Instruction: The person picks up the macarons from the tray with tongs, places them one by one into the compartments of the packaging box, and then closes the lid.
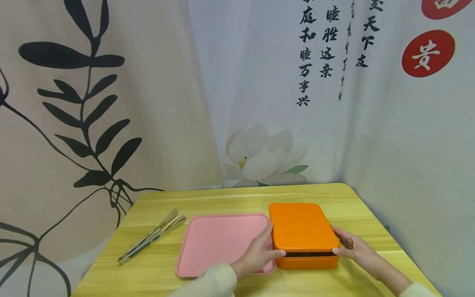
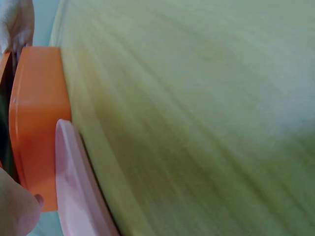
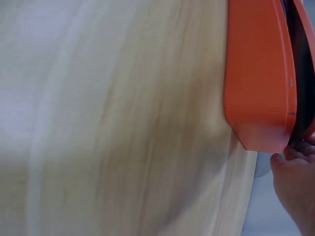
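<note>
An orange rectangular box stands on the table, its orange lid lifted a little at the front so that a dark gap shows. My left hand holds the lid's left side, thumb at the front corner. On the opposite side my right hand grips the lid's right edge, its thumb at the front corner too. In the right wrist view, fingertips of that hand reach the gap between lid and box. The box's inside is too dark to make out.
A pink tray lies directly left of the box, partly under my left forearm. Farther left are metal tongs. All rest on a wood-grain table, with a printed curtain behind it.
</note>
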Tool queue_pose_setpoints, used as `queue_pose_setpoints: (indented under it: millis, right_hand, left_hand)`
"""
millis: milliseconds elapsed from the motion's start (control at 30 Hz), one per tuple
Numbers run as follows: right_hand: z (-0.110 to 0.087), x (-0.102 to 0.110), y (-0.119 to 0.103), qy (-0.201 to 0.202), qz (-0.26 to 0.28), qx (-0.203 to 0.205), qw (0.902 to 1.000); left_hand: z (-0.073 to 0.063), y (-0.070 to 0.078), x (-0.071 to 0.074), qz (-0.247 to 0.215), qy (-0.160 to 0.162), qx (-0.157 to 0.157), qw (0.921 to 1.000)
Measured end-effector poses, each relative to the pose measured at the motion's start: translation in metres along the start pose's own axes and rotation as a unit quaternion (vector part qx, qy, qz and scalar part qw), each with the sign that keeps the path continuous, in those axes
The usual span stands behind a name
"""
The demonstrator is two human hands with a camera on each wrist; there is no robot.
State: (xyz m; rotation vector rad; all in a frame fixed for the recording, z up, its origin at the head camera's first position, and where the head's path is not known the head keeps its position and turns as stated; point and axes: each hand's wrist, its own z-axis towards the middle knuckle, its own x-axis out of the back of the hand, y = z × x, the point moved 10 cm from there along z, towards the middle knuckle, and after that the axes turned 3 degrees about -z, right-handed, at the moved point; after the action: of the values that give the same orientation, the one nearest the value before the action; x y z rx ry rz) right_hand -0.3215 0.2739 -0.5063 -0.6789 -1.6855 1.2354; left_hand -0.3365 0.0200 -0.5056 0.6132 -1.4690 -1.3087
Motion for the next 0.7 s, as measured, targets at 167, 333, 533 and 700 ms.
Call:
queue_pose_setpoints:
  millis: [167,333,533,700]
  right_hand:
    - [-0.002,-0.001,0.006,0.008,-0.006,-0.003,0.9999]
    - [-0.004,-0.001,0.012,0.011,-0.015,-0.005,0.9998]
    - [-0.006,-0.004,0.017,0.001,0.002,-0.003,1.0]
    - [-0.005,-0.004,0.018,0.0,0.007,-0.005,1.0]
  left_hand:
    - [-0.003,-0.004,-0.005,0.008,-0.007,0.01,0.9999]
    - [-0.003,-0.008,-0.01,-0.007,-0.014,0.021,0.9997]
    - [-0.003,-0.009,-0.011,-0.016,-0.018,0.018,0.9996]
    - [-0.004,-0.009,-0.012,-0.007,-0.024,0.012,0.9996]
